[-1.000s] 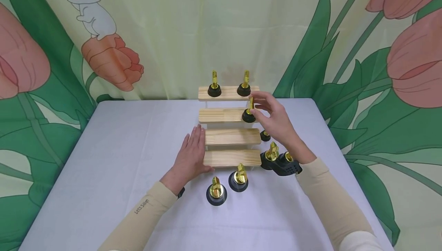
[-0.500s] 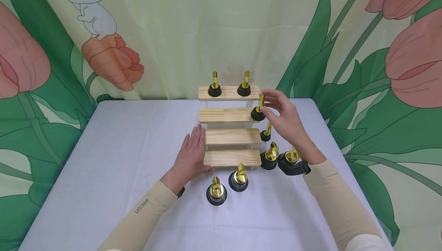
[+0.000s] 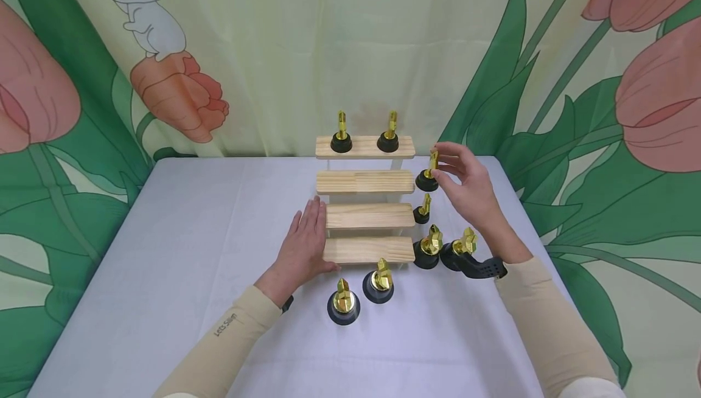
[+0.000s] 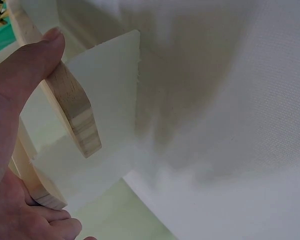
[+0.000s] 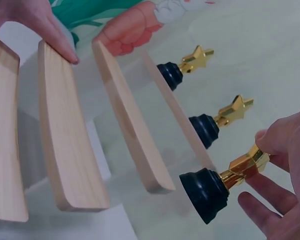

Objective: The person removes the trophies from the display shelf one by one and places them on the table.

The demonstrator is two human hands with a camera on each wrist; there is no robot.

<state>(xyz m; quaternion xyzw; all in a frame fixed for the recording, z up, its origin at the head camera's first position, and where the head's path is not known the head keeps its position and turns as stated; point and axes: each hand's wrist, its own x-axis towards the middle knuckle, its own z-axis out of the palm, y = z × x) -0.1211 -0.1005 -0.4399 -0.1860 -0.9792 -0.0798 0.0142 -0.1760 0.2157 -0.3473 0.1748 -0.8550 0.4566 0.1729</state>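
In the head view my right hand pinches a gold star trophy by its gold top, just right of the second plank from the top. The right wrist view shows the trophy's black base hanging apart from the planks. My left hand rests along the left ends of the lower two planks of a tiered wooden stand, fingers straight. Its thumb touches a plank edge in the left wrist view. Two star trophies, left and right, stand upright on the top plank.
Right of the stand are a small trophy and two larger trophies, one beside the bottom plank and another near the wrist strap. Two more, left and right, stand in front on the white tablecloth.
My right hand has carried the trophy rightward from over the second plank to beyond its right end. My left hand has stayed in place.
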